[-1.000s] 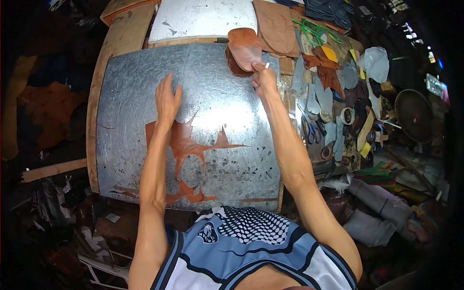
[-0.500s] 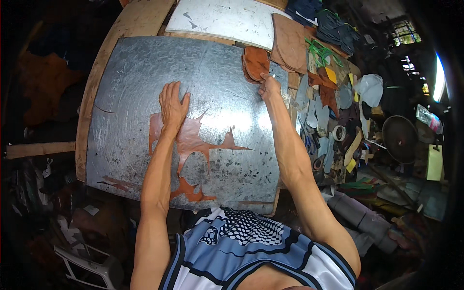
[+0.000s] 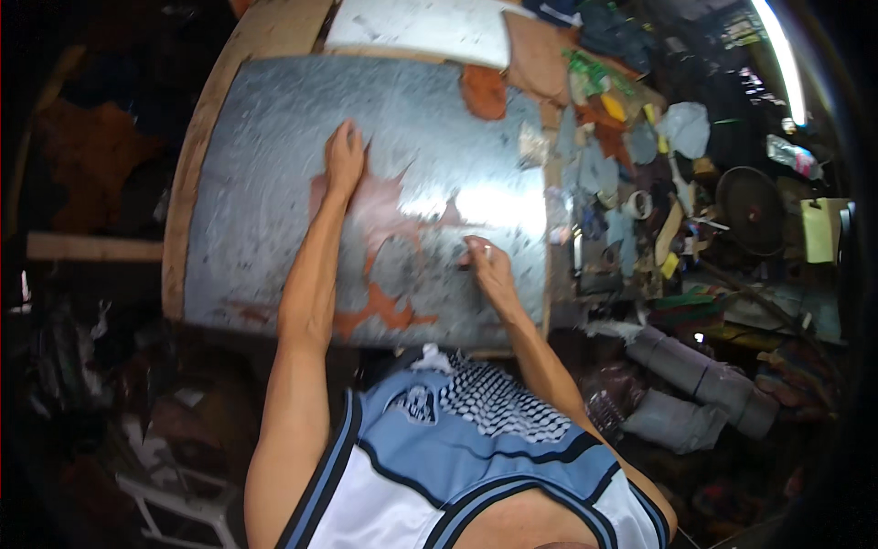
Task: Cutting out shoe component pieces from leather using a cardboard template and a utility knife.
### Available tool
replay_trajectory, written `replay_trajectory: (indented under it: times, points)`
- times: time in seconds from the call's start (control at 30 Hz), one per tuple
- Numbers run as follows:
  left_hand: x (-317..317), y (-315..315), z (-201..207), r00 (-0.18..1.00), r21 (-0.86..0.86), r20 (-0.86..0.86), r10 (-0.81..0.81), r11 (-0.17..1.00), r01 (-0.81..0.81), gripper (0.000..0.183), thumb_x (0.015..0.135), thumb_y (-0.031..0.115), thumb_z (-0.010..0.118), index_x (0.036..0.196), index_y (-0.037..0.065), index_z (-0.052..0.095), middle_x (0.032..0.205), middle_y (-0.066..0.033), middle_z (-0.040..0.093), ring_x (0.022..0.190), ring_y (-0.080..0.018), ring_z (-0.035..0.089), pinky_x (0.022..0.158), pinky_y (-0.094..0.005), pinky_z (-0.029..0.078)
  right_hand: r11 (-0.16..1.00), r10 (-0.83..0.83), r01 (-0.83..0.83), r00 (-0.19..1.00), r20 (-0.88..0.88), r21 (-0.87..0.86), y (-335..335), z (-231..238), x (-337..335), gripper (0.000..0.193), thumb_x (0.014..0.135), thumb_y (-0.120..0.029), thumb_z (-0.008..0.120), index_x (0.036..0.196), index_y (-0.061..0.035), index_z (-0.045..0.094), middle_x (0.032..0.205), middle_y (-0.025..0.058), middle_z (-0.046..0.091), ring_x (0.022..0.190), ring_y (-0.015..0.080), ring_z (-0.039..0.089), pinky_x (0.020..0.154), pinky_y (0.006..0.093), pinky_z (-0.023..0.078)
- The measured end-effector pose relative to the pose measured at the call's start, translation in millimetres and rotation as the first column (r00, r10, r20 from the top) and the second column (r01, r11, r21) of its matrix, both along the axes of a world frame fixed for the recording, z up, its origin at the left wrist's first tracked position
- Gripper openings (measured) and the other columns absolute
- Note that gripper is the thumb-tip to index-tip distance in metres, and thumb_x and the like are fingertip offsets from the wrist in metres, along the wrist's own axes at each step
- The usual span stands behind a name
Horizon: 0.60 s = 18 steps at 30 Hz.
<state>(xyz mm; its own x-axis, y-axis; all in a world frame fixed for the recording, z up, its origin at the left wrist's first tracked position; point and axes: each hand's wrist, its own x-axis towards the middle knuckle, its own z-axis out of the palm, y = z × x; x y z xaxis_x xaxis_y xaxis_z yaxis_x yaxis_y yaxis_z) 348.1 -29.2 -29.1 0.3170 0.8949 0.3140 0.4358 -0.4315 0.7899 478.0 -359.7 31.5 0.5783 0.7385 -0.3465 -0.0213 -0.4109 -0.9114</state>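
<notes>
On a worn metal-topped table (image 3: pixel 265 137), a reddish-brown leather offcut (image 3: pixel 380 197) with cut-out curves lies under and beside my left hand (image 3: pixel 345 165). The fingers of that hand are curled in at the offcut's far edge, and whatever they hold is hidden. Nearer to me, my right hand (image 3: pixel 491 272) is over the right part of the metal, its fingers bent together. A small pale spot shows at those fingers, too blurred to name. Another orange-brown leather scrap (image 3: pixel 389 311) lies close to the front edge. Rounded brown leather pieces (image 3: pixel 483 91) rest at the far right corner.
Beyond the metal are a white board (image 3: pixel 421 32) and a larger tan leather piece (image 3: pixel 537 59). To the right, leather scraps, a tape roll (image 3: pixel 639 204) and tools crowd the bench. A round dark pan-like disc (image 3: pixel 754 206) stands farther right; a white plastic chair (image 3: pixel 183 503) is at lower left.
My right hand has left the rounded leather pieces and come back toward me. My left hand's fingers, earlier laid flat, are now curled. The whole view has shifted slightly.
</notes>
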Motion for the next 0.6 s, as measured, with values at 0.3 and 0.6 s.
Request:
replay_trajectory:
  times: [0.3, 0.6]
  points:
    - [-142.2, -44.2, 43.6, 0.894, 0.058, -0.433, -0.115, 0.986, 0.155, 0.048, 0.096, 0.029, 0.056, 0.131, -0.003, 0.056, 0.136, -0.0281, 0.052, 0.129, -0.0445, 0.047, 0.107, -0.0496, 0.037, 0.998, 0.050, -0.020, 0.738, 0.673, -0.053, -89.5, 7.2, -89.3, 0.026, 0.096, -0.021, 0.061, 0.114, -0.0039, 0.066, 0.090, 0.0140, 0.064, 0.078, 0.0307, 0.065, 0.064, 0.0411, 0.051]
    - [-119.1, -130.8, 45.4, 0.822, 0.032, -0.528, -0.215, 0.962, 0.273, 0.077, 0.088, 0.055, 0.062, 0.143, 0.004, 0.046, 0.151, -0.0313, 0.034, 0.143, -0.0514, 0.022, 0.114, -0.0614, 0.018, 0.916, 0.401, -0.266, 0.629, 0.666, -0.301, -6.8, 30.3, -163.2, 0.040, 0.086, -0.031, 0.070, 0.115, -0.0072, 0.055, 0.105, 0.0174, 0.055, 0.083, 0.0432, 0.063, 0.067, 0.0516, 0.052]
